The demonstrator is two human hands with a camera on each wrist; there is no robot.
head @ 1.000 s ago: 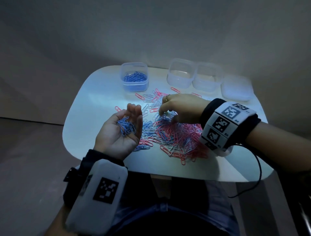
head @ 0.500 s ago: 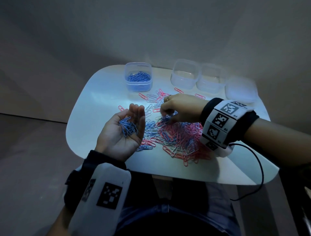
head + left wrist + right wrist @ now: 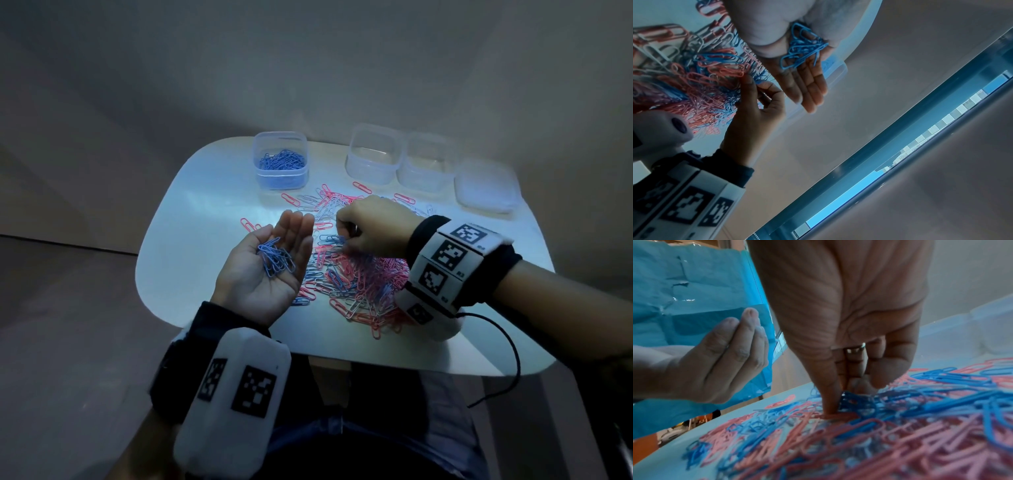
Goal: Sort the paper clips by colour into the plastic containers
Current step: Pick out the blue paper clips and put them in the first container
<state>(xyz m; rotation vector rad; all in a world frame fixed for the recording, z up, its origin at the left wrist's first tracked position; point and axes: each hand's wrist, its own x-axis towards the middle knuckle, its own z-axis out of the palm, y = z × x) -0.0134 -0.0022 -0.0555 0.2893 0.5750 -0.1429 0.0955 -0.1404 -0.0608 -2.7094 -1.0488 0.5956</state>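
Observation:
A mixed pile of pink, blue and white paper clips (image 3: 363, 277) covers the middle of the white table (image 3: 191, 240). My left hand (image 3: 274, 236) lies palm up beside the pile, fingers straight, with a small heap of blue clips (image 3: 275, 258) resting in the palm, which also shows in the left wrist view (image 3: 801, 47). My right hand (image 3: 346, 236) reaches down into the far left part of the pile. In the right wrist view its thumb and fingers (image 3: 846, 391) pinch a bunch of blue clips (image 3: 855, 398). A clear container (image 3: 281, 161) at the back holds blue clips.
Two clear containers (image 3: 373, 154) (image 3: 424, 164) with nothing inside stand at the back, right of the blue one. A flat frosted lid or shallow box (image 3: 486, 188) lies at the back right. Loose pink clips (image 3: 289, 198) lie in front of the containers. A cable (image 3: 507, 346) hangs off the near right edge.
My right hand has dipped slightly lower into the pile's far edge onto blue clips. The left hand stays palm up with its blue clips.

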